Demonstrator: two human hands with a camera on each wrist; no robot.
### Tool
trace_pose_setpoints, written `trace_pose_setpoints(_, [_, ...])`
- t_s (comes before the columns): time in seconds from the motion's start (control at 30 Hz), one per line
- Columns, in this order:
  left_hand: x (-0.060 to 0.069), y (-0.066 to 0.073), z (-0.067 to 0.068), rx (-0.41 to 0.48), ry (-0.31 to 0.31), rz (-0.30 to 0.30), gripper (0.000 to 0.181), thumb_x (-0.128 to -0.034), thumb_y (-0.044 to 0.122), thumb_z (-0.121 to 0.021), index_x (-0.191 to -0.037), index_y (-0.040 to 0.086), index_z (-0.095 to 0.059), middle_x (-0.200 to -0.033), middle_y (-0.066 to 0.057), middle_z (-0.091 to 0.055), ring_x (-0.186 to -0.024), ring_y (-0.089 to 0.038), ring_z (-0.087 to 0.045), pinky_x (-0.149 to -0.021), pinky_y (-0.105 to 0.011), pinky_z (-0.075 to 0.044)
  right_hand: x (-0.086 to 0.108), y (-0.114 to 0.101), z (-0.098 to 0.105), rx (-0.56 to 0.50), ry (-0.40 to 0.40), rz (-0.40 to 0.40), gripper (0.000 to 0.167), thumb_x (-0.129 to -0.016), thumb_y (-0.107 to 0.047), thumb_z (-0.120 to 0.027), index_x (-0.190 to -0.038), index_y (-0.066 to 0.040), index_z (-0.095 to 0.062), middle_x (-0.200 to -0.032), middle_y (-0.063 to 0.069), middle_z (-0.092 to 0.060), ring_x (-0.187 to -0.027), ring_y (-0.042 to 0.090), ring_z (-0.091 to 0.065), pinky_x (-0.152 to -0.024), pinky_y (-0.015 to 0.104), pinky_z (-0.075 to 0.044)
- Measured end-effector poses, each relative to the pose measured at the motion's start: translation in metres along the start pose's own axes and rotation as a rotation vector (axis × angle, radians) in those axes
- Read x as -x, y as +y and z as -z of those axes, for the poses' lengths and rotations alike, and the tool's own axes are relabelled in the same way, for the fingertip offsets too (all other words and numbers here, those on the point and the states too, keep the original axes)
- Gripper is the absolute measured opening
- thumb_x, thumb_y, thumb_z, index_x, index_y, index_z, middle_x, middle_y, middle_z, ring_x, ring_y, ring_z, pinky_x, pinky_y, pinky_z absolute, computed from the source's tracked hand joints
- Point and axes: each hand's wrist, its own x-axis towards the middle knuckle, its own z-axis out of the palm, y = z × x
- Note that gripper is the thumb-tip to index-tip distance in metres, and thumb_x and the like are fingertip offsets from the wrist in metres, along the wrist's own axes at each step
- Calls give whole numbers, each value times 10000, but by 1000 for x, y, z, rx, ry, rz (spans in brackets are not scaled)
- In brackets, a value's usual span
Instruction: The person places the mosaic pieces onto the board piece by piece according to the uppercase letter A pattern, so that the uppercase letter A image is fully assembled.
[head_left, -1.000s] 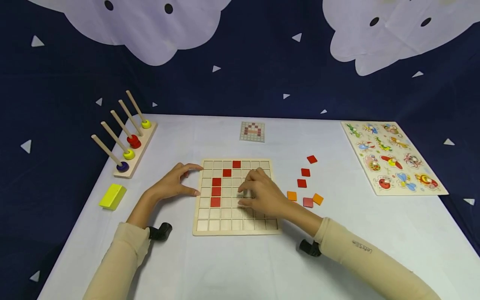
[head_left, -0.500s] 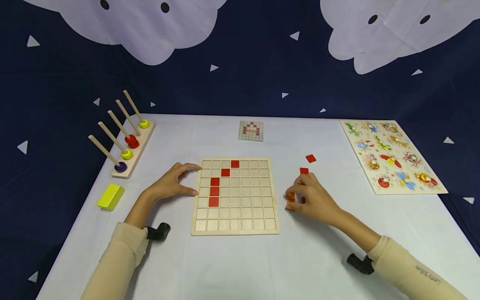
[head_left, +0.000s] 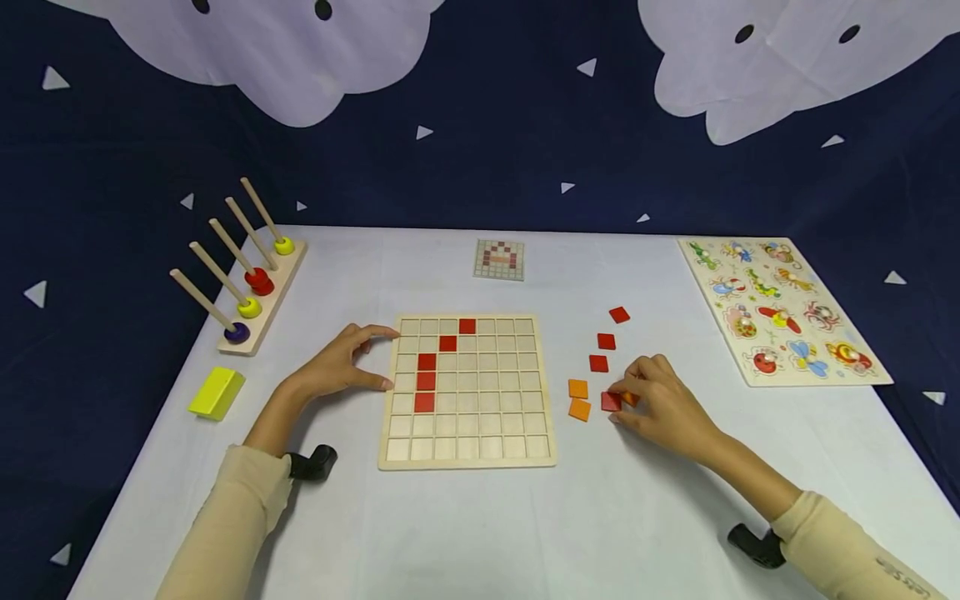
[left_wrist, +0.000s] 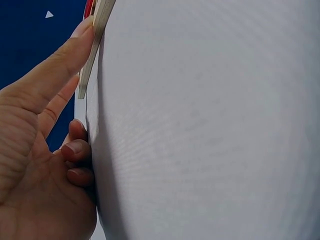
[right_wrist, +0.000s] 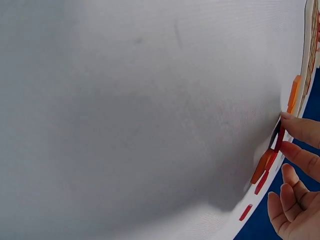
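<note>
Right hand [head_left: 663, 408]: thumb and index pinch a red tile [head_left: 611, 402] by opposite edges, two orange tiles [head_left: 578, 389] just left of those fingertips; left hand [head_left: 333, 367]: thumb and index spread apart, tips touching the board [head_left: 468, 426] at its left edge. Tile looks light, stiff, maybe a bit slippery, unlikely to break; thin, so best held by opposite edges.

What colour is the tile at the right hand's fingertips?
The tile is red, seen best in the head view.
</note>
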Motion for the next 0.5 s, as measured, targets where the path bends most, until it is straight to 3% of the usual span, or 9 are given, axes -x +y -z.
trace_pose_setpoints(0.5, [0, -2, 0, -3, 11, -20, 768, -736, 240, -886, -1410, 157, -528, -1012, -116, -375, -981, -255, -354, -814, -398, -321, -11, 0, -5, -35, 45, 15, 194, -697, -94, -880, -800, -123, -718, -878, 0, -518, -900, 121, -353, -708, 262, -341])
